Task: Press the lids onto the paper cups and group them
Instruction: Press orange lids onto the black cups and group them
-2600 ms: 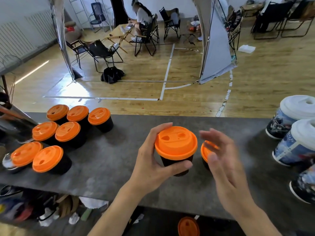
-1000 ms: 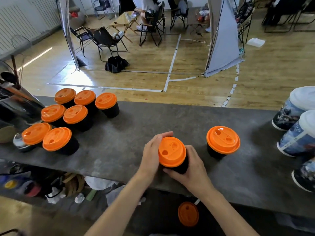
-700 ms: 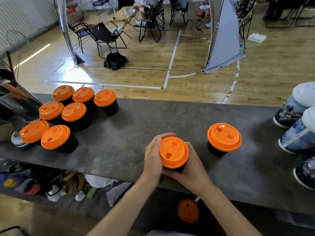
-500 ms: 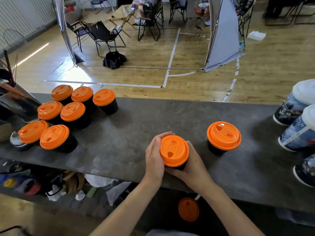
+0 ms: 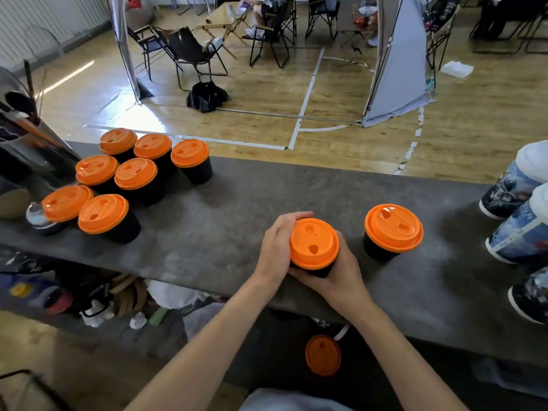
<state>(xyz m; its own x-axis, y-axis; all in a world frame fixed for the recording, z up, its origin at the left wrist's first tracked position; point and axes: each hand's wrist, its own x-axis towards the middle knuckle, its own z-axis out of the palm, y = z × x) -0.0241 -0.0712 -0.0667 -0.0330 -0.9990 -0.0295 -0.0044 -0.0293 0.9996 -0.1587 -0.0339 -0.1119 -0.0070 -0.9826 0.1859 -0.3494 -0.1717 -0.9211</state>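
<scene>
Right hand [image 5: 338, 277] has joined left hand [image 5: 275, 244] round the lidded cup [image 5: 313, 244].

Bright light glares off the wooden floor [image 5: 341, 93]; wide-angle edges bend and blur.

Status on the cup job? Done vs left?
Done: seven lidded black cups stand grouped at the left end of the counter. In hand: the left hand and right hand grip an eighth cup, orange lid on; how firmly it is seated cannot be told. Left: that cup and the lone lidded cup standing to its right are apart from the group and need moving over.
</scene>
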